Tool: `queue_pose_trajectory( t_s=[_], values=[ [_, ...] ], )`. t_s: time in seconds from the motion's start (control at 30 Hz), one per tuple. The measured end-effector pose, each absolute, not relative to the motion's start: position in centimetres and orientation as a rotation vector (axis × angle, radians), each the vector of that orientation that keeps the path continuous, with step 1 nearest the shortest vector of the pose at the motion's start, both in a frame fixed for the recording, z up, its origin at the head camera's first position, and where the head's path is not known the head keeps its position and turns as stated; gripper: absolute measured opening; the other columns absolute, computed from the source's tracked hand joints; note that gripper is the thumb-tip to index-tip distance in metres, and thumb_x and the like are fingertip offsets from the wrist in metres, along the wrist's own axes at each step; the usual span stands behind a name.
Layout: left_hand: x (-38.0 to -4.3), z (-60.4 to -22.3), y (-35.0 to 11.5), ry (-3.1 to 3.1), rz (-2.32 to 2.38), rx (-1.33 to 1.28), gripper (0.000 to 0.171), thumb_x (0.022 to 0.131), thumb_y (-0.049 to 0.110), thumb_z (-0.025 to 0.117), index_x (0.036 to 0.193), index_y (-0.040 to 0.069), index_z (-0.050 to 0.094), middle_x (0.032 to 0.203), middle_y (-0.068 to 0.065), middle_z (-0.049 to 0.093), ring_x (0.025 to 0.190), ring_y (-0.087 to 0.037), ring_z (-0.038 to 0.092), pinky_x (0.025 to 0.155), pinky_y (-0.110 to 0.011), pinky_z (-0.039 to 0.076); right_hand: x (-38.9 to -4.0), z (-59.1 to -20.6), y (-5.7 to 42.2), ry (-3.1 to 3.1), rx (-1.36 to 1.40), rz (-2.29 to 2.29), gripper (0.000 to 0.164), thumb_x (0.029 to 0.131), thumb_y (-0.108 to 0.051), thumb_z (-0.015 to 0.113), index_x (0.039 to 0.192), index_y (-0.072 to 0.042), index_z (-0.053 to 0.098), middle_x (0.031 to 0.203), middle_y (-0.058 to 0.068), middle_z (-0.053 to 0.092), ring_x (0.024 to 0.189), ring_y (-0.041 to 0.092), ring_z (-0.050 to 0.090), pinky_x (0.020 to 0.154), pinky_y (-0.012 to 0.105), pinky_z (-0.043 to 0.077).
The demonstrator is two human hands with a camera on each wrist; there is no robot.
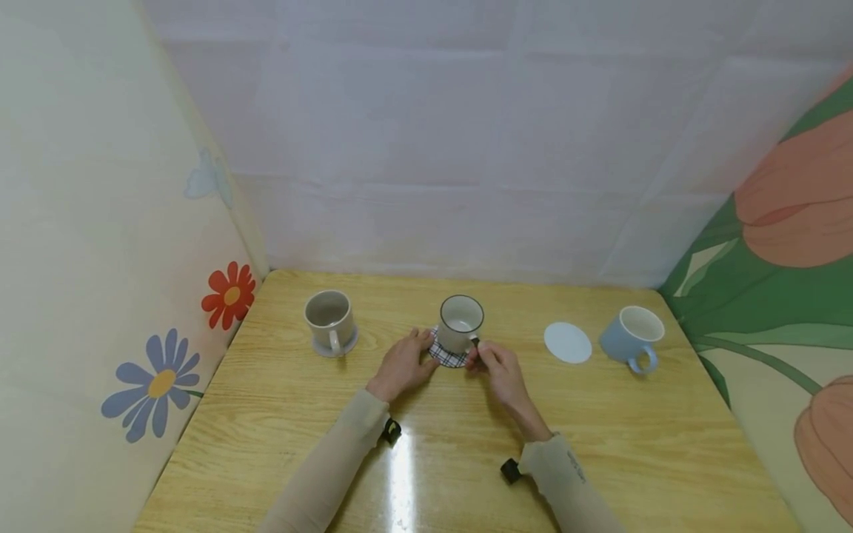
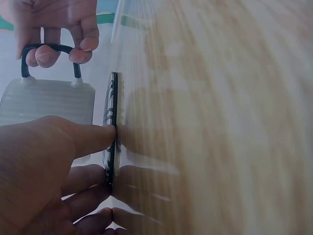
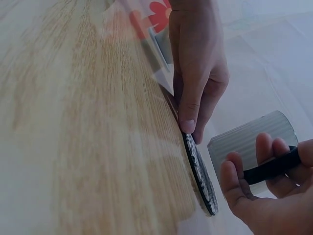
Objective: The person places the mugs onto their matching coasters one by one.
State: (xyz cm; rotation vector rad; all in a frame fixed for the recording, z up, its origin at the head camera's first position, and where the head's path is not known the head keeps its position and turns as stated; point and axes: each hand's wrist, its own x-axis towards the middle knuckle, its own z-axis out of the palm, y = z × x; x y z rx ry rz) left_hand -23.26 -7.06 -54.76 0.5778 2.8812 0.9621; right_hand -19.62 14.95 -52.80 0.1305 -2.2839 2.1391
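Note:
A pale mug with a dark rim (image 1: 456, 337) stands upright over a checked round coaster (image 1: 448, 360) in the middle of the table. My right hand (image 1: 501, 374) grips its dark handle (image 3: 271, 166). In the left wrist view, a thin gap shows between the base of the ribbed mug (image 2: 49, 103) and the coaster (image 2: 109, 107). My left hand (image 1: 402, 363) holds the coaster at its left and near edge, with the thumb (image 2: 95, 137) and fingertips on its rim. The coaster lies flat on the wood.
To the left, a grey-beige mug (image 1: 329, 317) stands on a grey coaster (image 1: 353, 342). A white round coaster (image 1: 568, 342) lies to the right, beside a light blue mug (image 1: 623, 342). A white cloth (image 1: 426, 148) hangs behind the wooden table (image 1: 426, 474).

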Motion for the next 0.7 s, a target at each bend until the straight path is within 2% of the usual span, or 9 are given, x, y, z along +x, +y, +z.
queue_pose_trajectory(
  t_s=[0.2,0.7],
  values=[
    [-23.26,-54.68,-7.13,2.885,0.968,0.573,0.058,0.1,0.024,0.076,0.151,0.002,0.057,0.161,-0.019,0.05,0.153,-0.048,0.042,0.124,-0.063,0.038,-19.83,-53.06,14.9,-2.294,0.136,2.139,0.037,0.115,-0.008,0.043,0.101,0.019,0.064,0.1,0.035,0.068,0.085,0.018,0.069,0.082,0.034,0.065],
    [-23.16,-54.53,-6.99,2.877,0.978,0.556,0.058,0.1,0.024,0.076,0.151,0.003,0.058,0.162,-0.018,0.05,0.154,-0.046,0.041,0.124,-0.064,0.038,-19.85,-53.4,15.01,-2.308,0.168,2.116,0.039,0.115,-0.01,0.043,0.101,0.019,0.064,0.099,0.036,0.068,0.086,0.024,0.071,0.083,0.043,0.066]
  ],
)
